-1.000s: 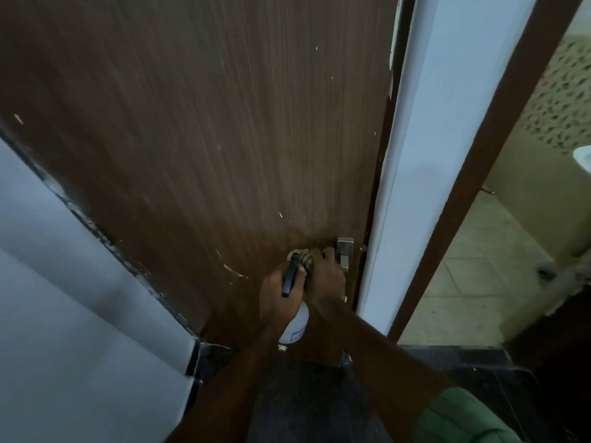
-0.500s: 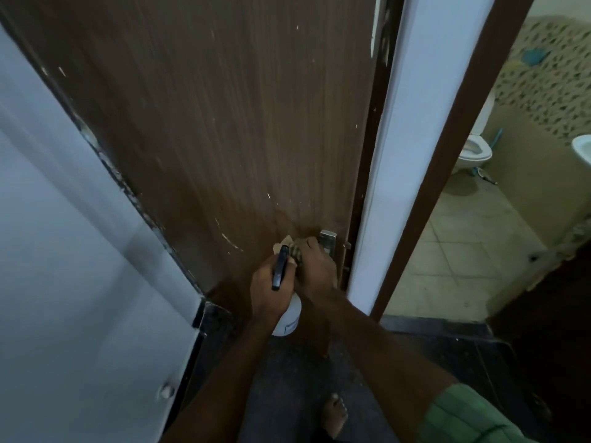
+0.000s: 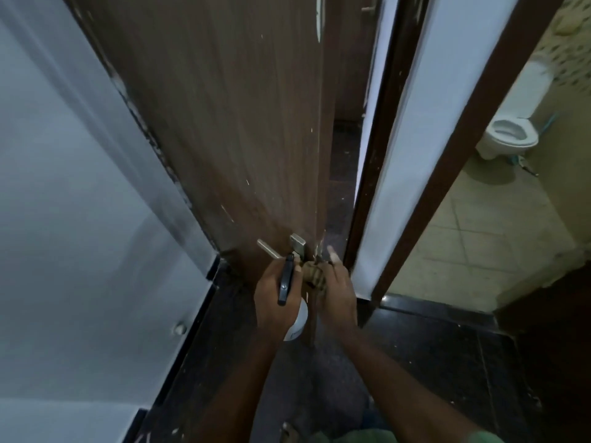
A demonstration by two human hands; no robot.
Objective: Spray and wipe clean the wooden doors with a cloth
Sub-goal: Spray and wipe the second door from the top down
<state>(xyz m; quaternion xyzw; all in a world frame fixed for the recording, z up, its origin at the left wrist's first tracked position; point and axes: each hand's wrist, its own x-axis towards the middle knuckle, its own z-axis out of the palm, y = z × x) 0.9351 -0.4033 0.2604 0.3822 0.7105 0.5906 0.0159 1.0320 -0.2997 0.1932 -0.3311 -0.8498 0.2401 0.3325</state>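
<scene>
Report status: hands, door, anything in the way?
Left hand grips spray bottle. Right hand holds cloth at edge of wooden door, beside handle. Door ajar. Nothing in the way.

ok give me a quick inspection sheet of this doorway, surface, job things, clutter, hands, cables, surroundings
surface: brown wood-grain door, ajar, pale scratches and flecks low on its face, silver metal lever handle near its edge
job's things: white spray bottle with black trigger; crumpled patterned cloth at the door's edge
clutter: nothing seen
grippers: left hand grips the spray bottle; right hand holds the cloth against the door's edge
cables: nothing seen
surroundings: pale blue-white wall at left, dark floor, dark brown door frame, tiled bathroom with white toilet at right
</scene>
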